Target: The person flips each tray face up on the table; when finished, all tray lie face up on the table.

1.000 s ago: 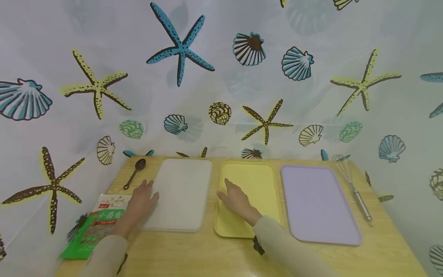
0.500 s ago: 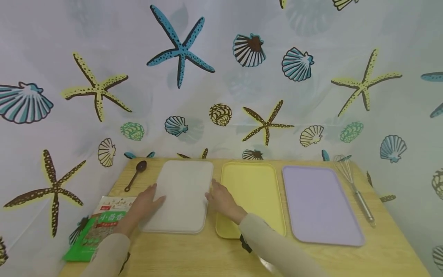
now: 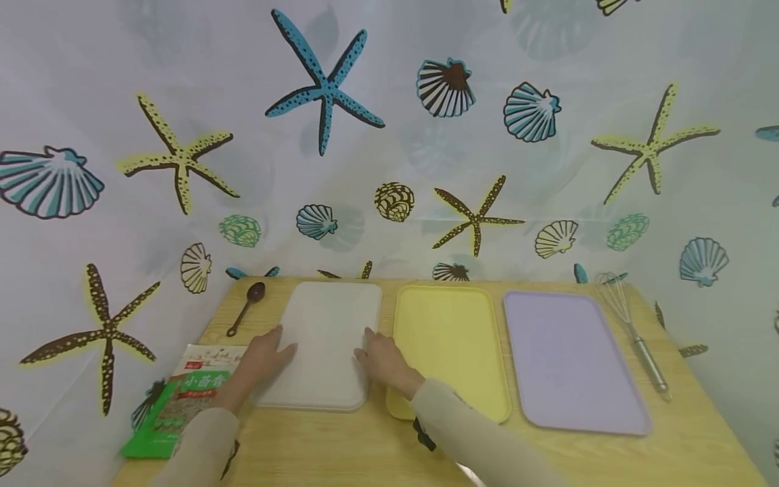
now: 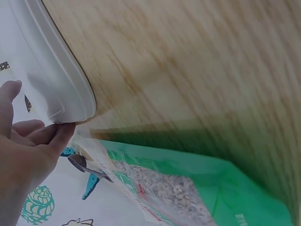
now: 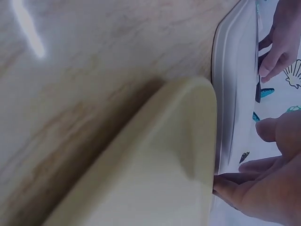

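Seeing the white tray lying flat on the table, between the green packet and the yellow tray, with the dark spoon lying beside its far left part. Resting the left hand at its left long edge and the right hand at its right long edge, roughly facing across it. In the left wrist view, touching the rim with the fingers lying close together, and holding the thumb apart. In the right wrist view, bringing close-set fingers to the rim's side, next to the yellow tray, again holding the thumb away. Not visibly pinching on either side; not being able to tell any tucking under the rim.

Looking light and stiff, probably being smooth moulded plastic; likely sliding easily and perhaps slipping a little under dry fingertips. Not seeming fragile, though possibly flexing under a one-corner hold. Calling for a hold midway along both long edges, low on the rim.

Pointing its long axis away from the person, leaning slightly right at the far end. Running beside the yellow tray, not quite parallel.
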### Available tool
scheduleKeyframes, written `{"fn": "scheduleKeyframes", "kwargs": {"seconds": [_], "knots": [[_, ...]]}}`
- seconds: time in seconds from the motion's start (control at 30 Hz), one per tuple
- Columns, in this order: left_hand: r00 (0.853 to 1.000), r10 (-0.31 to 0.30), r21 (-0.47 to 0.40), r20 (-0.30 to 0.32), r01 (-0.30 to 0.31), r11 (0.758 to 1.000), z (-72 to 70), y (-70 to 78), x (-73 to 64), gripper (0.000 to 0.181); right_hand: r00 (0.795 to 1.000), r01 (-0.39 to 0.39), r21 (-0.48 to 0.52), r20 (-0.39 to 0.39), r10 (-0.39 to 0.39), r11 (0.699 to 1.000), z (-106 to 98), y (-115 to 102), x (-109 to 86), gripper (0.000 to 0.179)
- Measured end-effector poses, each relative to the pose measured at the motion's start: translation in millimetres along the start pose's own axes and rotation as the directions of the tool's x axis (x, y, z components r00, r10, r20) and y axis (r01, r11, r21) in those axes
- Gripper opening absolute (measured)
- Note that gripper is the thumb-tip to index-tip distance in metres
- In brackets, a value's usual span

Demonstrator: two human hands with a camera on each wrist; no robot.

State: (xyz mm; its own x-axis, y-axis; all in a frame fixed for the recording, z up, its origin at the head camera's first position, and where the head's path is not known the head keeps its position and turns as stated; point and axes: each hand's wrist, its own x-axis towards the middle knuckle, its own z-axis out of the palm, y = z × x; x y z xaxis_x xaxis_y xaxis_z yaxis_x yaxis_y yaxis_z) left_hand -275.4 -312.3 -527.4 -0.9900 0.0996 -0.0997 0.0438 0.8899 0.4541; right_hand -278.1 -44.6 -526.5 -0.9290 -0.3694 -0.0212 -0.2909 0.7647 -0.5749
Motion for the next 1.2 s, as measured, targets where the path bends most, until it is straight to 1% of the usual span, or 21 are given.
{"fn": "scheduleKeyframes", "kwargs": {"seconds": [0.2,0.3,0.33,0.4,0.47,0.6,0.7,0.8,0.87,0.93,0.97,1.03,1.17,1.2], "knots": [[0.999,-0.016,-0.011,-0.042,0.016,1.0,7.2,-0.3,-0.3,0.069,0.997,0.043,-0.112,-0.058,-0.049,0.993,11.7,1.0,-4.0,0.044],[0.998,-0.019,-0.011,-0.06,0.018,1.0,7.5,0.5,-2.5,0.068,0.997,0.041,-0.127,-0.063,-0.049,0.991,15.8,-1.4,-7.4,0.045],[0.998,-0.022,-0.006,-0.067,0.021,1.0,7.1,1.1,-3.3,0.067,0.997,0.038,-0.115,-0.068,-0.046,0.993,16.4,-2.6,-8.4,0.047],[0.996,-0.035,-0.004,-0.079,0.034,0.999,5.3,3.4,-5.1,0.067,0.996,0.036,-0.075,-0.081,-0.042,0.997,17.1,-5.0,-10.1,0.048],[0.995,-0.054,-0.026,-0.085,0.052,0.998,3.6,7.3,-7.5,0.066,0.995,0.033,-0.044,-0.096,-0.037,0.998,18.6,-5.9,-10.6,0.049],[0.991,-0.102,-0.059,-0.092,0.096,0.994,3.4,14.7,-9.7,0.065,0.992,-0.003,0.022,-0.123,0.006,1.0,25.2,-2.8,-8.8,0.052],[0.987,-0.134,-0.058,-0.093,0.129,0.99,5.5,16.2,-9.8,0.065,0.992,-0.024,0.102,-0.124,0.037,0.994,29.3,0.8,-6.3,0.056],[0.985,-0.15,-0.057,-0.088,0.145,0.988,9.9,14.4,-7.9,0.066,0.994,-0.02,0.23,-0.104,0.045,0.973,24.9,2.8,-10.7,0.059],[0.985,-0.15,-0.056,-0.087,0.145,0.988,12.2,12.8,-6.9,0.066,0.996,0.001,0.327,-0.087,0.029,0.945,17.2,2.6,-16.3,0.059],[0.985,-0.144,-0.056,-0.09,0.139,0.989,14.3,10.9,-5.2,0.067,0.997,0.017,0.422,-0.077,0.017,0.907,8.2,2.9,-22.0,0.058],[0.986,-0.141,-0.059,-0.093,0.136,0.989,14.8,10.4,-4.7,0.067,0.997,0.03,0.444,-0.083,0.007,0.896,4.5,3.6,-23.3,0.057],[0.985,-0.143,-0.073,-0.095,0.136,0.988,14.6,10.7,-4.5,0.066,0.994,0.057,0.463,-0.111,-0.005,0.884,-1.2,5.1,-23.5,0.056],[0.982,-0.162,-0.099,-0.1,0.153,0.983,11.4,11.7,-4.2,0.061,0.983,0.108,0.461,-0.182,-0.025,0.881,-7.8,7.4,-20.4,0.056],[0.98,-0.171,-0.105,-0.099,0.16,0.982,10.6,12.1,-4.1,0.06,0.981,0.119,0.469,-0.193,-0.03,0.875,-9.3,7.3,-20.1,0.057]]}}
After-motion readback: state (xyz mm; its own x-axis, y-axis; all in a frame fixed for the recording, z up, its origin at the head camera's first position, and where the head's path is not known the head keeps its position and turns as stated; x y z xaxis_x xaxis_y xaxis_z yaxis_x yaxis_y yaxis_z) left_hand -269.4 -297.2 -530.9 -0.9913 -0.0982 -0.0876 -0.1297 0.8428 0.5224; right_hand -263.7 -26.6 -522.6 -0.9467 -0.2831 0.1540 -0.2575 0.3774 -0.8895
